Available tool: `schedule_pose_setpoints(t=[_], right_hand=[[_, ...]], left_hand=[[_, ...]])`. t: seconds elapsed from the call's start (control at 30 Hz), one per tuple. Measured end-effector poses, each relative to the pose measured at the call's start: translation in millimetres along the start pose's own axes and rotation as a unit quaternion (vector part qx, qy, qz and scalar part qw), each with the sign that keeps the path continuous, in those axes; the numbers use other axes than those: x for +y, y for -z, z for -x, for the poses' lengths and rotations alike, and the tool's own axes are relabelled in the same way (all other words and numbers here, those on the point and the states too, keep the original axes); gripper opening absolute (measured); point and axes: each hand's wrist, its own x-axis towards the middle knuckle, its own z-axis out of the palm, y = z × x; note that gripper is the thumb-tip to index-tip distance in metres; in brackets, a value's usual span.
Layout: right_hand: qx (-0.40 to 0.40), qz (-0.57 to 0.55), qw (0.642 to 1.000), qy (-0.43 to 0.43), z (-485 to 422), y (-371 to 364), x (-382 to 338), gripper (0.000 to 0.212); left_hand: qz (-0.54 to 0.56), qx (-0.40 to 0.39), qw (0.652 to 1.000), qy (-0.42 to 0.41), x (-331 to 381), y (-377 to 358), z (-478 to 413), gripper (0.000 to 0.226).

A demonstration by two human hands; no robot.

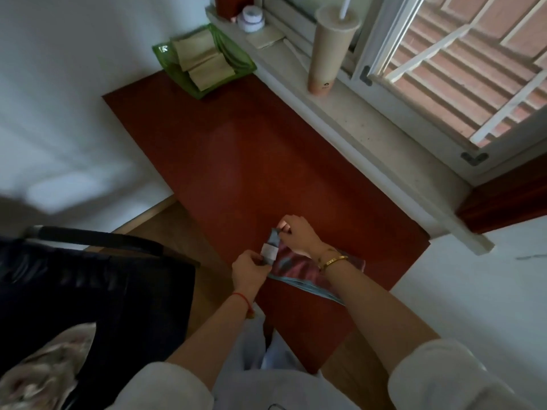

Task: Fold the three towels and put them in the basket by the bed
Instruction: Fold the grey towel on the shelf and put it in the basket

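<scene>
A red and blue patterned towel (299, 269) with a pale blue edge lies bunched at the near end of the red table (251, 161). My left hand (248, 269) pinches its near corner, where a white label shows. My right hand (296, 233) grips the same corner a little farther up. A green basket (242, 62) stands at the table's far end by the window, and two folded beige towels (201, 60) lie in it.
A tall paper cup with a straw (328, 51) and a small white jar (251, 19) stand on the windowsill (370, 113). A dark chair (88, 285) is at my left. White walls flank the table on both sides.
</scene>
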Motion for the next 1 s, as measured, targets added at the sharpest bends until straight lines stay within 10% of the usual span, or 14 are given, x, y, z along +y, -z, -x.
schedule_pose_setpoints(t=[0.5, 0.8, 1.0], right_hand=[[0.271, -0.258, 0.924, 0.083, 109, 154, -9, 0.025], [0.255, -0.228, 0.922, 0.181, 171, 168, -9, 0.02], [0.212, -0.244, 0.936, 0.139, 175, 158, 5, 0.018]], left_hand=[[-0.018, -0.025, 0.9, -0.435, 154, 93, 32, 0.021], [-0.149, -0.14, 0.818, -0.538, 195, 140, 67, 0.023], [-0.161, -0.194, 0.823, -0.508, 195, 129, 54, 0.023]])
